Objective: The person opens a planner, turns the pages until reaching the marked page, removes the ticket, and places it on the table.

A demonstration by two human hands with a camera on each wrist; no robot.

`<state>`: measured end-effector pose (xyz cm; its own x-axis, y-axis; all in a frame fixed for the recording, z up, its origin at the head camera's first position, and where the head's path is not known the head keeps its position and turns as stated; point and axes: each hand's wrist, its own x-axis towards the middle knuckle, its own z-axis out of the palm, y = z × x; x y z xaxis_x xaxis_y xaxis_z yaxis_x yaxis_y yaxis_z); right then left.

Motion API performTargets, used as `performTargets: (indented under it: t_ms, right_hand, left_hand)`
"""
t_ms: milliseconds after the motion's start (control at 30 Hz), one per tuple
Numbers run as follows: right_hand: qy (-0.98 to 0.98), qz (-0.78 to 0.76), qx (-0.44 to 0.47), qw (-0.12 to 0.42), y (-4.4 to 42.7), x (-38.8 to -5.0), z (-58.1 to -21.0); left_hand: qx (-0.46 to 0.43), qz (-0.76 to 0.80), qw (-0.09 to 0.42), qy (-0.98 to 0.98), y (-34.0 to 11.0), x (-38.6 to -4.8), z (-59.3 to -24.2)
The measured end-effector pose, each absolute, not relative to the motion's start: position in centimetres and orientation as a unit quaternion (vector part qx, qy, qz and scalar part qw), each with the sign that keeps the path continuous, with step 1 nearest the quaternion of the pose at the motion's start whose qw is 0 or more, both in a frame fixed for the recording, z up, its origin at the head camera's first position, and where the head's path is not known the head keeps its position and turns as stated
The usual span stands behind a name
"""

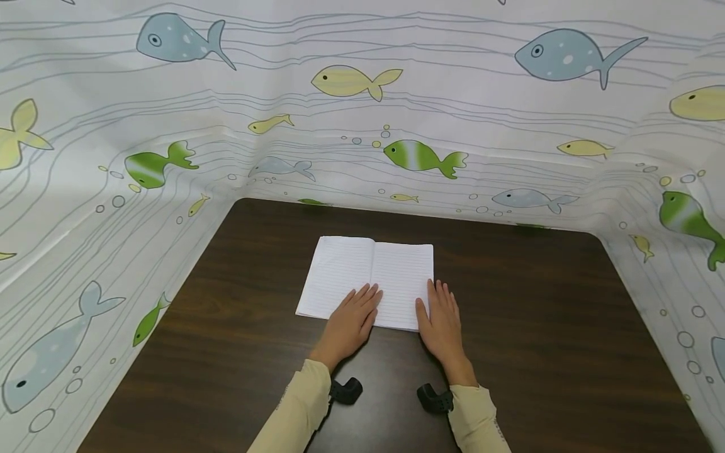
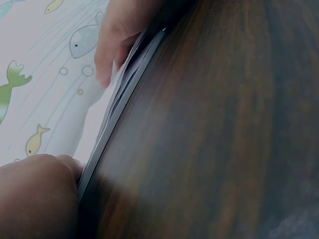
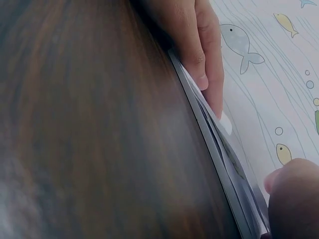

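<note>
I watch from my distant place, and I take the notebook (image 1: pixel 401 270) as my landmark. Nearest to me, below the notebook, come the left sleeve (image 1: pixel 297 409) and the right sleeve (image 1: pixel 477 418), both pale yellow. On the inner side of each cuff I see a black device, the left device (image 1: pixel 347 391) and the right device (image 1: pixel 435 399). Then the left hand (image 1: pixel 352 318) lies across the lower edge of the notebook at its fold; its grip is loose, with straight fingers flat on the paper. The right hand (image 1: pixel 442 324) lies over the lower right corner, its grip wide, the thumb apart from the straight fingers and resting on the page. The notebook itself lies on the dark brown table (image 1: pixel 538 321), with two lined pages spread. My wrist views show its near edge from low, the pages slightly apart above the cover. Beyond the notebook and on both its sides rises a white sheet (image 1: pixel 362 41) printed with fish, and a green fish (image 1: pixel 416 155) is straight behind.
</note>
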<state>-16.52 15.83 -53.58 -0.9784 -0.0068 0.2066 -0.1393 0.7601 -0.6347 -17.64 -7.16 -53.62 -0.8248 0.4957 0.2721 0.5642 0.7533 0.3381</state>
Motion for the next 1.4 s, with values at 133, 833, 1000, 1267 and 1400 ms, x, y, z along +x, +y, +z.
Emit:
performTargets:
  t_ms: [133,833,1000,1267,1400]
  right_hand:
    - [-0.932,0.347,0.038,0.101,15.8,-16.6,-53.6]
    - [-0.938,0.333,0.04,0.085,15.8,-16.6,-53.1]
    - [-0.939,0.332,0.047,0.074,15.8,-16.6,-52.9]
    - [-0.941,0.327,0.045,0.067,15.8,-16.6,-52.8]
    - [-0.936,0.342,0.04,0.076,15.8,-16.5,-52.9]
  left_hand:
    - [-0.284,-0.207,0.082,-0.933,-7.1,-17.5,-53.6]
    - [-0.256,-0.257,0.042,-0.931,-7.3,-17.7,-53.5]
    - [-0.228,-0.29,0.008,-0.929,-7.5,-17.8,-53.3]
    - [-0.24,-0.349,0.025,-0.906,-8.3,-18.1,-53.3]
    - [-0.265,-0.355,0.041,-0.896,-8.7,-18.2,-53.1]
